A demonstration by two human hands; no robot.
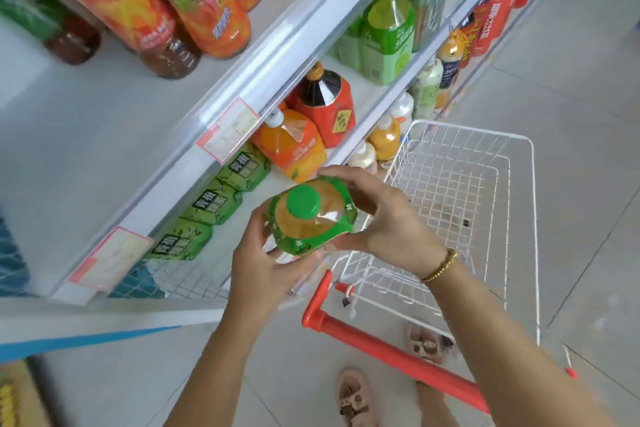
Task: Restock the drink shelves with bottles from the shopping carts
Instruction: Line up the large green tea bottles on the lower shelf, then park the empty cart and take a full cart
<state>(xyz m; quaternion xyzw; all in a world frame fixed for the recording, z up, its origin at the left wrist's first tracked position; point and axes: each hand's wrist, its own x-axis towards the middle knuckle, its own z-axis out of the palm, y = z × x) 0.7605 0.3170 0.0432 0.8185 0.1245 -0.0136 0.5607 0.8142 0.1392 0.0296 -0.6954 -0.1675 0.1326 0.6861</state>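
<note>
Both hands grip one bottle (pixel 310 218) of amber drink with a green cap and green label. The left hand (pixel 263 253) curls round its near-left side, and the right hand (pixel 384 218) wraps its far-right shoulder. The bottle hangs upright over the near-left corner of a white wire cart (pixel 519 156), whose mesh floor shows, beside the red handle (pixel 381 340). To the left, the middle shelf (pixel 362 92) holds a row of green-labelled bottles (pixel 211 204), an orange juice bottle (pixel 291 146) and a dark red-labelled bottle (pixel 325 104). The top shelf (pixel 104 121) carries large bottles.
</note>
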